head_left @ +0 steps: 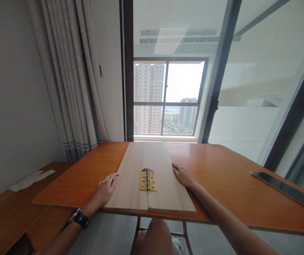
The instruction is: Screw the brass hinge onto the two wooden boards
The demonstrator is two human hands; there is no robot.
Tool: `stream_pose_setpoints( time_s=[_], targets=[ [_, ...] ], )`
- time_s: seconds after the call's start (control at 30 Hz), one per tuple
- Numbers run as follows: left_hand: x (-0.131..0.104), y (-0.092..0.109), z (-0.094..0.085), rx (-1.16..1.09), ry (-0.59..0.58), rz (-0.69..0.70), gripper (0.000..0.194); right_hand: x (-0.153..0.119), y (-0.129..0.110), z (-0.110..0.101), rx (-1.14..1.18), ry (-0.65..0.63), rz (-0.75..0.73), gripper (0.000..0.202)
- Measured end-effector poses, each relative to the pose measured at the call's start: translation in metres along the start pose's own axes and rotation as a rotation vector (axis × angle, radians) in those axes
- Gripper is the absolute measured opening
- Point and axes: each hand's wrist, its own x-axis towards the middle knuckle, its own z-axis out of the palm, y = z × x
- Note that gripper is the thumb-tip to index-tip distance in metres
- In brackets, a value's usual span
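Note:
Two pale wooden boards, a left board and a right board, lie flat side by side with a narrow seam between them. Across that seam sits a brass hinge, its leaves spread and its knuckle along the seam. Small dark screws are bunched at the hinge's far end. My left hand rests at the left board's outer edge, fingers extended and holding nothing. At the outer edge of the right board, my right hand lies with its fingers stretched out, also without anything in it.
Beneath the boards is an orange-brown wooden table. A dark phone-like slab lies near its right edge. To the left, papers lie on a lower wooden surface. A grey curtain and a window stand beyond the table.

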Motion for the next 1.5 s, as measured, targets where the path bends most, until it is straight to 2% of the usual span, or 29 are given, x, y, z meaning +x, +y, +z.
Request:
stream_pose_setpoints(
  time_s=[0.47,0.8,1.03,1.2,1.5],
  targets=[
    [-0.002,-0.049,-0.036,0.038,0.021,-0.02,0.044,0.02,-0.057,0.033,0.004,-0.033,-0.05,0.045],
    [-0.001,-0.092,-0.074,0.12,-0.006,-0.065,0.046,0.039,-0.11,0.074,0.021,-0.016,-0.088,0.041],
    [0.003,-0.128,-0.094,0.209,0.008,-0.06,0.048,0.051,-0.142,0.098,0.013,-0.006,-0.12,0.036],
    [0.002,-0.15,-0.105,0.22,0.018,-0.053,0.05,0.055,-0.164,0.112,0.002,-0.006,-0.14,0.036],
    [0.002,-0.181,-0.129,0.331,-0.026,-0.122,0.055,0.056,-0.202,0.133,-0.034,-0.02,-0.188,0.038]
  ],
)
